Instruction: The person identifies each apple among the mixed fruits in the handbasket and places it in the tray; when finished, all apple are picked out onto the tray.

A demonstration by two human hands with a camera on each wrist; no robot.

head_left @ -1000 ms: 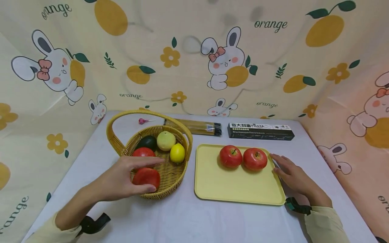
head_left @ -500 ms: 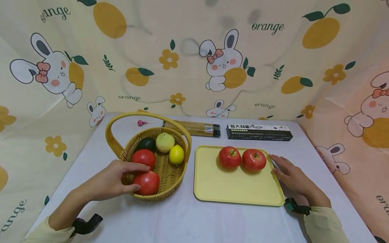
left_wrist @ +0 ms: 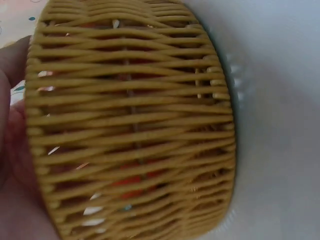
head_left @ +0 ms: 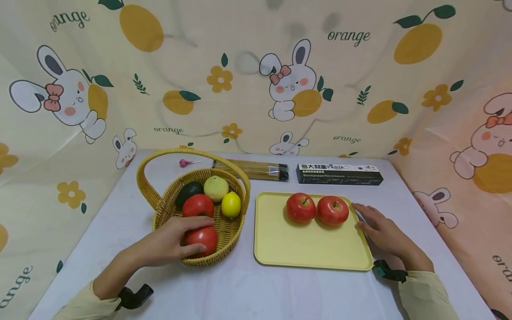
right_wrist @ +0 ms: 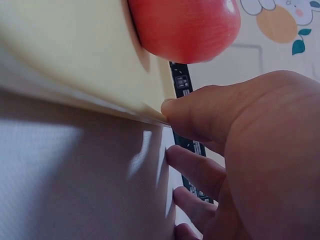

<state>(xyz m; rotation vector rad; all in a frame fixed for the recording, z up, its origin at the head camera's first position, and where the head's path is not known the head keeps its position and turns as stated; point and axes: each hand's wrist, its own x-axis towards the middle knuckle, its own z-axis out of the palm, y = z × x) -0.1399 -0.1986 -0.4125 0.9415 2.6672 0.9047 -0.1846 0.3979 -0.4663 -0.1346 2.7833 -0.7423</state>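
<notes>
My left hand [head_left: 172, 242] reaches over the near left rim of a yellow woven basket [head_left: 230, 255], thumb and fingers around the nearer red tomato [head_left: 206, 238]. A second tomato [head_left: 198, 205] sits right behind it. In the left wrist view the basket's woven side [left_wrist: 135, 115] fills most of the picture and hides the grip. My right hand [head_left: 384, 231] lies at the right edge of a pale yellow tray [head_left: 308, 251]; in the right wrist view the thumb [right_wrist: 185, 107] touches the rim, other fingers extended below. Two red apples [head_left: 301, 208] stand on the tray.
The basket also holds a dark green avocado-like fruit [head_left: 189, 193], a pale green round fruit [head_left: 216, 188] and a lemon [head_left: 231, 205]; its handle [head_left: 192, 151] arches above. Behind lie a lollipop [head_left: 185, 163], a long pack [head_left: 256, 170] and a pasta box [head_left: 339, 174].
My left hand has come down onto the nearer tomato, drawn back left, then moved right around it. Both tomatoes have shifted slightly right. My right hand stays at the tray.
</notes>
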